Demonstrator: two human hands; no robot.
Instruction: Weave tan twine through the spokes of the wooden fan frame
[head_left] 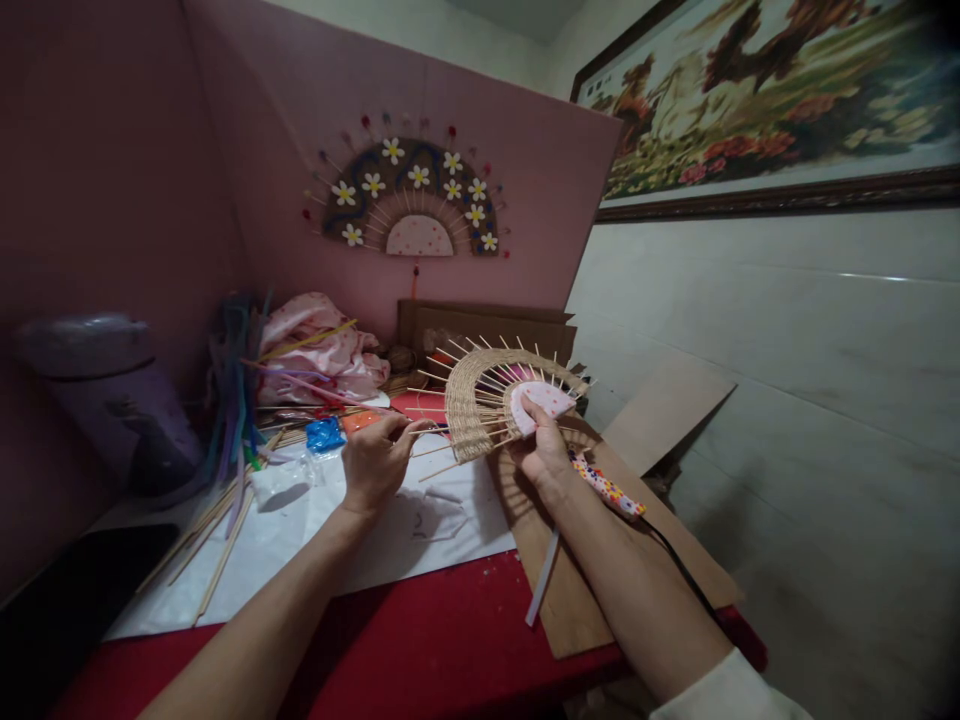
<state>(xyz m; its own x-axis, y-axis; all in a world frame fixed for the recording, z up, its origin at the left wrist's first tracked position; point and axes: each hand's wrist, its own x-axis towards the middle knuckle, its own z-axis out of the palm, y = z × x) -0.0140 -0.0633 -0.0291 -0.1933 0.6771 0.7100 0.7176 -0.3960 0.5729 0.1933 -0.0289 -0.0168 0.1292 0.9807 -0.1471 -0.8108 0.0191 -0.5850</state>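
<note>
My right hand (544,455) holds a half-round fan (469,405) up over the table, thumb on its pink spotted base (551,400) and fingers beneath. Tan twine is woven in a band around the fan's thin sticks, whose bare ends stick out past the outer edge. On the fan's left side, my left hand (375,460) is closed in a pinch by the stick ends. A thin strand or stick runs between its fingertips and the woven band; which one I cannot tell. Below the right forearm lies a flower-patterned tool (607,485) with a black cord.
Loose sticks (225,555) and white paper (330,545) cover the left of the red table (420,640). Cardboard (570,610) lies at right. A tumbler (120,410), pink cloth (322,340) and a blue packet (324,434) stand behind. A finished flowered fan (420,190) hangs on the pink board.
</note>
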